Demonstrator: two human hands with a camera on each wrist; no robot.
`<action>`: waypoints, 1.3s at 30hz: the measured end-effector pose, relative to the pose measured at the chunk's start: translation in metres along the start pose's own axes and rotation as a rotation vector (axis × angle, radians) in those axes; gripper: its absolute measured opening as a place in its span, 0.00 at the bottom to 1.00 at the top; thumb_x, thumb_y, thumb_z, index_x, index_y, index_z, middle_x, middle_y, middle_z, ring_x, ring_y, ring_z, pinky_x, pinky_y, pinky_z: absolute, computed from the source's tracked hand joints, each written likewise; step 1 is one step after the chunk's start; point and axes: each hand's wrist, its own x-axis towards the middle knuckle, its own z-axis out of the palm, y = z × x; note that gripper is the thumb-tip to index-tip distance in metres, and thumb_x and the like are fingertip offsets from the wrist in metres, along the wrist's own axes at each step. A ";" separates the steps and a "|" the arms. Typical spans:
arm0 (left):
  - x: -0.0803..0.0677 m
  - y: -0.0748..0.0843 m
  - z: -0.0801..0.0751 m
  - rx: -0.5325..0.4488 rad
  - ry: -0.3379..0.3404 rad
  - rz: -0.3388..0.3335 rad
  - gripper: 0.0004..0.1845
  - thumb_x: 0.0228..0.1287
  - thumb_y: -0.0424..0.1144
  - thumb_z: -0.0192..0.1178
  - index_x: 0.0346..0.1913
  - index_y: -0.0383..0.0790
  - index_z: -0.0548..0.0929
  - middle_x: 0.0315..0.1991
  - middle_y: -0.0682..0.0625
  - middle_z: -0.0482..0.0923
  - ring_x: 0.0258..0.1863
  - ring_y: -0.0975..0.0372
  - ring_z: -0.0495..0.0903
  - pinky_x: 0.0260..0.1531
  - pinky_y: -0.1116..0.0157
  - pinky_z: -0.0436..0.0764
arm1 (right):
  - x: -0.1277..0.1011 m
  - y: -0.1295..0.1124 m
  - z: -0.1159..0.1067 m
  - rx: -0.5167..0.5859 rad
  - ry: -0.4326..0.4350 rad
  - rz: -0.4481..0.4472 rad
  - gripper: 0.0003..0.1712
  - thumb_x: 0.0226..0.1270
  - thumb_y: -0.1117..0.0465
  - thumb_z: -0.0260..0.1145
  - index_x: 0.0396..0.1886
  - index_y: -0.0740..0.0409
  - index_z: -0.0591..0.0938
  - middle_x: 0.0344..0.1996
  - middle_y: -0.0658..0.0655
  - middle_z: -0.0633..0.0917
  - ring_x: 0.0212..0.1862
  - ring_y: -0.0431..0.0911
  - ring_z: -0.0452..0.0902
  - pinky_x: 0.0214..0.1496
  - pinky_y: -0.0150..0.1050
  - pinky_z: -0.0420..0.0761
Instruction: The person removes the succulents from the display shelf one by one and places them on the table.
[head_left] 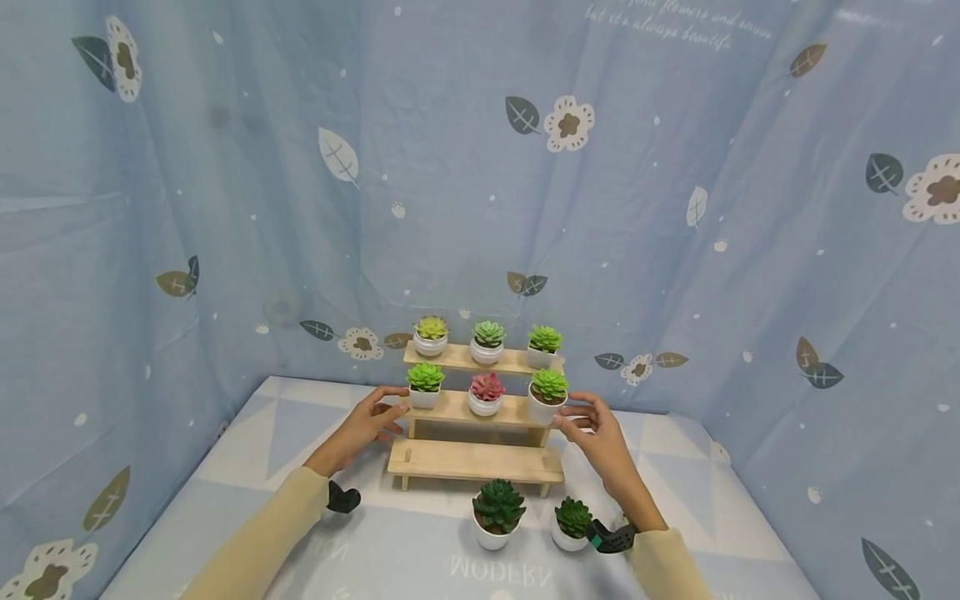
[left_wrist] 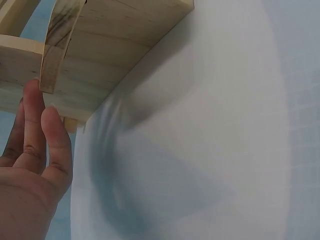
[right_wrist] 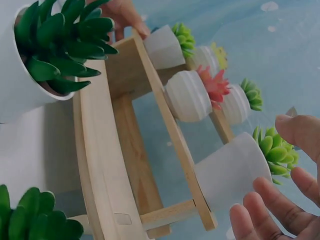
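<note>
A three-tier wooden stand [head_left: 472,458] [left_wrist: 115,45] [right_wrist: 100,150] stands mid-table. Its top and middle shelves each carry three small white pots of succulents; the bottom shelf is bare. My left hand [head_left: 375,417] [left_wrist: 35,145] has straight fingers, their tips touching the left end of the middle shelf. My right hand [head_left: 592,421] [right_wrist: 285,210] is spread open right beside the light green succulent pot [head_left: 548,395] [right_wrist: 230,172] at that shelf's right end, with no grip on it. Beside that pot stand a pink succulent [head_left: 486,393] [right_wrist: 192,95] and another green one [head_left: 424,383].
Two dark green succulents in white pots [head_left: 497,510] [head_left: 572,523] stand on the table in front of the stand, between my forearms. A blue and white cloth [head_left: 285,417] covers the table. Blue leaf-print curtains [head_left: 225,208] close in the back and both sides.
</note>
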 end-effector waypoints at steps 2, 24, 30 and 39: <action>0.000 -0.001 0.000 -0.002 -0.004 0.002 0.30 0.72 0.59 0.62 0.72 0.56 0.71 0.63 0.40 0.74 0.51 0.45 0.82 0.48 0.50 0.81 | 0.002 0.000 -0.001 0.005 0.002 0.007 0.37 0.72 0.51 0.72 0.73 0.54 0.68 0.58 0.62 0.81 0.53 0.53 0.78 0.54 0.48 0.81; 0.000 -0.002 0.002 -0.012 0.016 0.009 0.30 0.72 0.59 0.62 0.72 0.55 0.71 0.62 0.40 0.75 0.48 0.46 0.83 0.50 0.43 0.80 | 0.027 0.007 0.001 -0.043 0.033 0.077 0.47 0.66 0.44 0.75 0.77 0.52 0.64 0.60 0.64 0.75 0.52 0.54 0.77 0.49 0.42 0.83; 0.000 -0.003 0.003 -0.025 0.020 0.012 0.30 0.73 0.58 0.62 0.73 0.55 0.70 0.62 0.40 0.75 0.49 0.44 0.83 0.51 0.41 0.79 | 0.033 0.008 0.004 -0.065 0.024 0.100 0.50 0.65 0.43 0.76 0.78 0.56 0.63 0.62 0.65 0.75 0.55 0.56 0.76 0.51 0.45 0.82; 0.001 -0.004 0.001 -0.024 0.014 0.000 0.30 0.71 0.60 0.63 0.71 0.58 0.72 0.62 0.41 0.76 0.49 0.47 0.83 0.48 0.47 0.81 | 0.041 0.014 0.009 -0.086 -0.002 0.135 0.52 0.61 0.40 0.77 0.78 0.55 0.64 0.58 0.63 0.77 0.55 0.54 0.77 0.49 0.46 0.81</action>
